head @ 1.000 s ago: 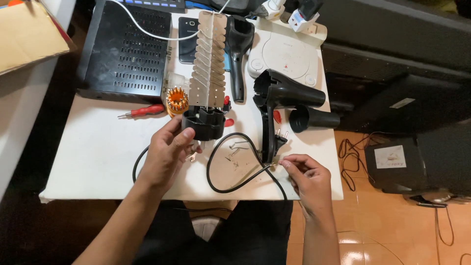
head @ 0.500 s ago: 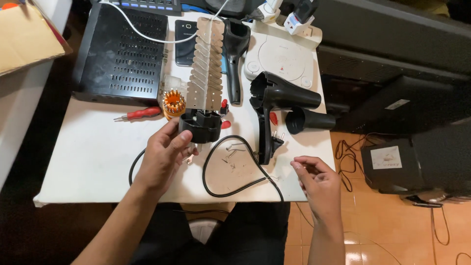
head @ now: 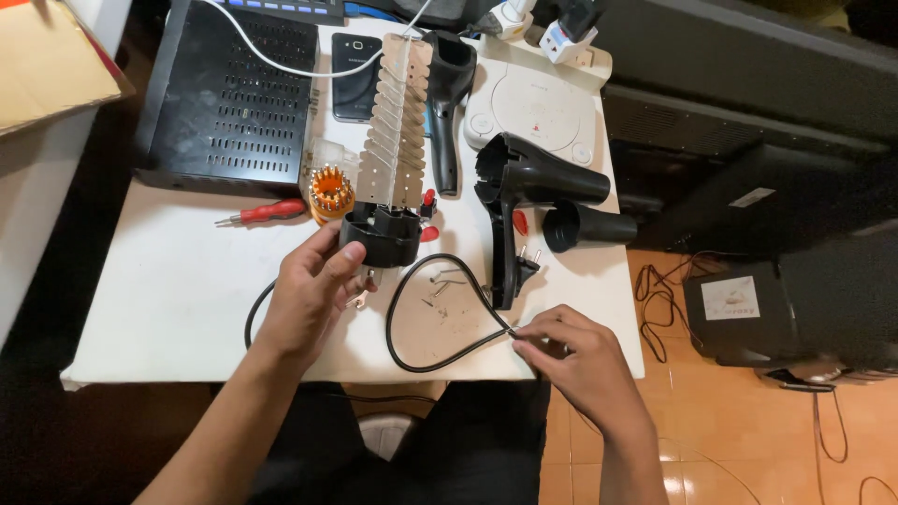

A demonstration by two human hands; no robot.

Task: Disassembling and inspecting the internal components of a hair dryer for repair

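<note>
While our left hand (head: 309,290) wraps its fingers around the black round motor housing (head: 380,236) near the middle of the frame, that part sits on the white table (head: 168,299) with the long tan heating element board (head: 395,126) sticking up from it toward the top of the picture. Our right hand (head: 575,360) is down at the lower right, fingertips pressed together and pinching the bare end of the black power cord (head: 412,285), which loops in a big curve across the table between the two hands. Just right of the loop lies the black hair dryer shell (head: 528,182), opened up, with its handle pointing down the frame, and the loose black nozzle (head: 589,226) is right beside it further to the right. A few small screws (head: 444,285) are scattered inside the cord loop. Left of the motor housing we've got a red-handled screwdriver (head: 267,213) lying flat and a little round orange bit holder (head: 330,192) just next to it. Upper left is a big black vented box (head: 229,93), with a dark phone (head: 355,65) beside it, and another black dryer half (head: 447,93) lies right of the element board. A pale grey round-lidded console (head: 538,103) sits at the top centre-right.
</note>
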